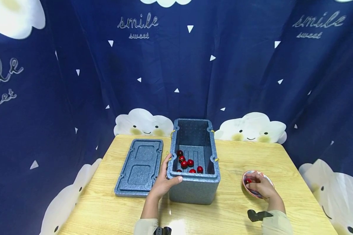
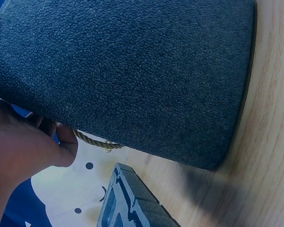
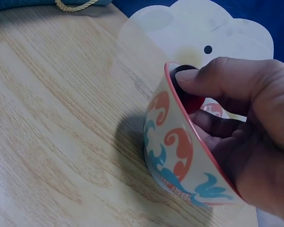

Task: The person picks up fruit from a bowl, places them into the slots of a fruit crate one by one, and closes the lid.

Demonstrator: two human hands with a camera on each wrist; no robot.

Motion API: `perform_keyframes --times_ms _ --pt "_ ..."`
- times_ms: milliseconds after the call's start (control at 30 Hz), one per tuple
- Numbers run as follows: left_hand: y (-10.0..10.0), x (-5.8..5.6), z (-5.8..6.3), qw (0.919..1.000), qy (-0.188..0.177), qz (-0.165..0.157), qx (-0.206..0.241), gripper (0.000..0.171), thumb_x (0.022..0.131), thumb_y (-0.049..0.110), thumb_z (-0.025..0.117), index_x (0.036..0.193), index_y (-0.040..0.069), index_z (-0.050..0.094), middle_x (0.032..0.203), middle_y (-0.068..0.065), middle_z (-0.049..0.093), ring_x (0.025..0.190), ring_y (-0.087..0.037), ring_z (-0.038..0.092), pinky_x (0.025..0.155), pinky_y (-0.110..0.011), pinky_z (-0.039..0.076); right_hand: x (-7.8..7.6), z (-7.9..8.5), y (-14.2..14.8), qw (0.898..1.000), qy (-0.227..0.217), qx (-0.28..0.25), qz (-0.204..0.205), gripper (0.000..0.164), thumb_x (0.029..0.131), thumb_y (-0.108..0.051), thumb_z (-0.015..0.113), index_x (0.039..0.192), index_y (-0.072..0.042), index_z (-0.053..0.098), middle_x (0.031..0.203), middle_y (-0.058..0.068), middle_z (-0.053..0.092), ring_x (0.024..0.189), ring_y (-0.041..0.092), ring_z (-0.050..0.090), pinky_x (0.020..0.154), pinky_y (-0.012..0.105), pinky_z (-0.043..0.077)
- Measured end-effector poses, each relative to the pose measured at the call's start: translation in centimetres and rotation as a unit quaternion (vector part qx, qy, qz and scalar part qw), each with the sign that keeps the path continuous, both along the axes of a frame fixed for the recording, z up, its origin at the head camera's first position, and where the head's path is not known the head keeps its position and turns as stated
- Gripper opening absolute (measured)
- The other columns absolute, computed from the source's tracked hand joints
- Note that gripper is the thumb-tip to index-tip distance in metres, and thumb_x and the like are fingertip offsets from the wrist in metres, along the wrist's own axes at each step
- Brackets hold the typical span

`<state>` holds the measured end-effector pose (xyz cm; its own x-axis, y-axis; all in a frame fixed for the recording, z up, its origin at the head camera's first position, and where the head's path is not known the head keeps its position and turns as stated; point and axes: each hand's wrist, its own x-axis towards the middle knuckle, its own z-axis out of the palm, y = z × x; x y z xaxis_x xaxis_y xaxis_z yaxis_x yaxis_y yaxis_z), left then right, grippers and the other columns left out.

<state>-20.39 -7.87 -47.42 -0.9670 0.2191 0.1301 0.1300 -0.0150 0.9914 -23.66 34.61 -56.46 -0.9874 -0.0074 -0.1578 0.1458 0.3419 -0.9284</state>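
My left hand (image 1: 163, 184) grips the near left corner of a deep blue-grey foam box (image 1: 192, 189), with the thumb over its front rim and the fingers along the left side. Several glossy red cherries (image 1: 184, 164) lie on the box floor, towards the near end. To the right, my right hand (image 1: 261, 186) reaches into a small patterned bowl (image 3: 173, 146). The thumb presses on a dark red cherry (image 3: 194, 101) just inside the bowl's rim; the fingers curl behind it, partly hidden. Most of the bowl's inside is covered by this hand.
A flat blue-grey lid (image 1: 139, 166) lies on the wooden table (image 1: 229, 209), left of the box. Yellow rope (image 2: 97, 142) loops hang at the box sides. A dark blue curtain (image 1: 176, 65) with clouds stands behind and around the table.
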Motion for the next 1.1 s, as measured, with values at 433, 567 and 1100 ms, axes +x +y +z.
perform_keyframes --times_ms 433,567,1100 --pt "0.2 0.0 -0.2 1.0 0.006 -0.006 0.004 0.096 0.075 0.011 0.075 0.15 0.017 0.015 0.153 -0.011 0.007 0.136 -0.035 0.005 0.103 -0.062 0.008 1.4 1.3 0.0 0.996 0.001 0.091 -0.026 0.05 0.081 -0.013 0.071 0.121 0.011 0.052 0.111 0.02 0.057 0.09 0.014 0.051 0.072 0.022 0.045" --pt "0.1 -0.4 -1.3 1.0 0.001 0.004 0.005 0.096 0.074 0.013 0.076 0.149 0.026 0.018 0.153 -0.004 0.009 0.136 -0.035 0.002 0.101 -0.065 0.007 1.9 2.1 -0.3 0.997 0.011 0.064 -0.033 0.049 0.084 -0.013 0.067 0.123 0.011 0.049 0.114 0.024 0.054 0.088 0.012 0.054 0.073 0.027 0.049" --pt "0.0 -1.0 -2.3 0.9998 0.011 0.012 0.006 0.096 0.073 0.017 0.078 0.148 0.032 0.019 0.153 0.0 0.01 0.136 -0.031 0.004 0.102 -0.062 0.008 2.5 6.7 -2.6 0.992 0.105 0.07 -0.022 0.046 0.088 -0.015 0.065 0.125 0.009 0.051 0.11 0.024 0.06 0.083 0.006 0.058 0.07 0.023 0.05"
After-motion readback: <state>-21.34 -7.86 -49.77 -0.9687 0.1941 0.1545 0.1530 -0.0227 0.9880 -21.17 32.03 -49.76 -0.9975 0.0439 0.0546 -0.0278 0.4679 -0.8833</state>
